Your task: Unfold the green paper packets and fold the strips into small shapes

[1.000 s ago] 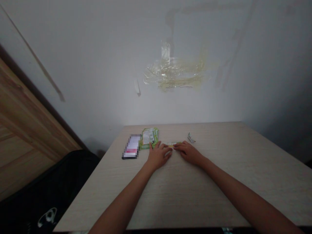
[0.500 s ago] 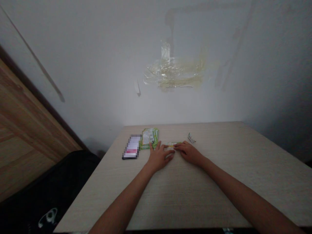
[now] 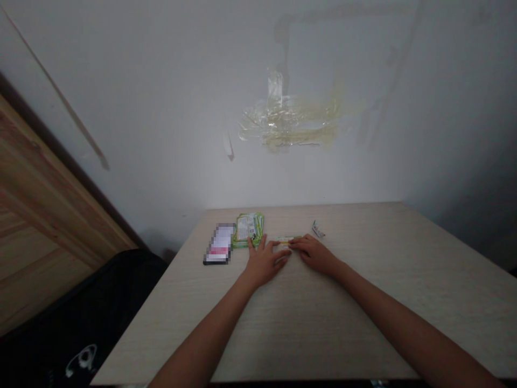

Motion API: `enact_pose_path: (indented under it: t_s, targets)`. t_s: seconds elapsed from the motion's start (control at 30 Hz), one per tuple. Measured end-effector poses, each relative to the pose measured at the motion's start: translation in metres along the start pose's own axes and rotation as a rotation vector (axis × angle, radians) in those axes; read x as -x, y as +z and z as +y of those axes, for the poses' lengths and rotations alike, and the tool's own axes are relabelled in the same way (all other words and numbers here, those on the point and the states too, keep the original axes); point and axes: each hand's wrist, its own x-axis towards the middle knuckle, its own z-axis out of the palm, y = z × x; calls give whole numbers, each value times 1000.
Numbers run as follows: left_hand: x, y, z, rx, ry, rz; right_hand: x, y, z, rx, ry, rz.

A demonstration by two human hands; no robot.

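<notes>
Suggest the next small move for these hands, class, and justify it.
Perhaps press the right hand along the narrow green-and-white strip while the left hand steadies its left end. The strip lies on the table, and fingers of both hands appear to be at its near edge.

No word, brand or number can be read. Fine print covers the pale panel on the uppermost of the stacked green packets (image 3: pixel 244 228), beside a small dark patch too tiny to identify. To the right of that stack, the narrow green-and-yellow packet (image 3: pixel 286 238) bears blurred marks, as does the small wrapper (image 3: pixel 318 229) farther right. Just left of the stack, the smartphone (image 3: pixel 219 243) shows a pixelated screen with a pink band. Well left of the stack, the black bag (image 3: pixel 109 296) carries a white looping emblem (image 3: pixel 85 355).
</notes>
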Motion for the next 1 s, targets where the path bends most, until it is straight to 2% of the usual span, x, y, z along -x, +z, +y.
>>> enact_pose_path:
  t_s: [0.53, 0.8, 1.0]
  targets:
    - [0, -2, 3, 15, -13, 37, 1, 0, 0, -6, -2, -3]
    - [-2, -6, 4, 7, -84, 81, 1, 2, 2, -9, 4, -5]
    - [-6, -7, -4, -47, -150, 116, 2, 4, 5, -8, 8, -2]
